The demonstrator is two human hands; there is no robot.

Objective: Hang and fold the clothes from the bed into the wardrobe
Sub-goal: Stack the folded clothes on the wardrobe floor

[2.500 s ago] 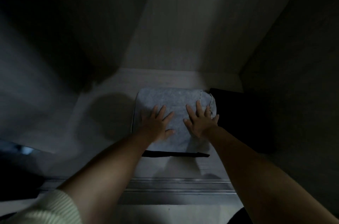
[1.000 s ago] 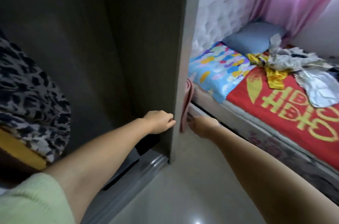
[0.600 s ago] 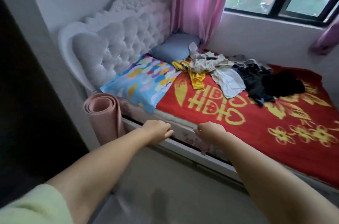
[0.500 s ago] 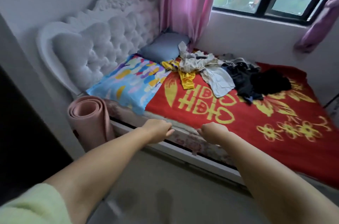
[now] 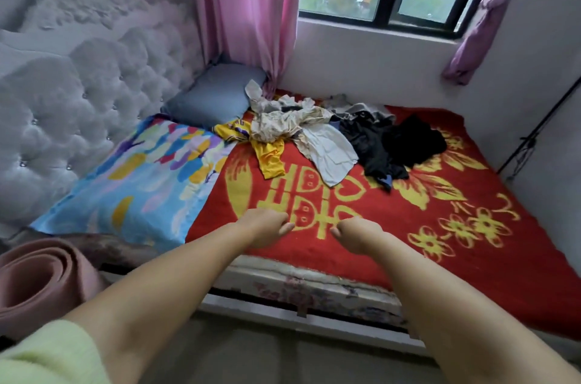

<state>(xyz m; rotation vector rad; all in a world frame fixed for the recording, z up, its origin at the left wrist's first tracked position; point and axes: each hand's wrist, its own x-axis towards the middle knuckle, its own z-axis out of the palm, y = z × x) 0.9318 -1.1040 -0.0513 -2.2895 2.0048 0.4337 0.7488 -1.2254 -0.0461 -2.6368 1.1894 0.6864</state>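
A crumpled clothes heap (image 5: 330, 138), yellow, cream and black, lies near the bed's (image 5: 408, 226) far edge; left hand (image 5: 267, 226) and right hand (image 5: 358, 234) hang loosely curled, empty.

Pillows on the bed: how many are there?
2. The grey-blue pillow lies in the far corner by the pink curtain; the multicoloured pillow lies nearer, along the headboard.

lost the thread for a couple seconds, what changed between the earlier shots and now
The view swung from the wardrobe to the bed. Both hands came off the folded grey garment; now the left hand and right hand reach empty, loosely curled, over the red blanket. The clothes pile stays untouched.
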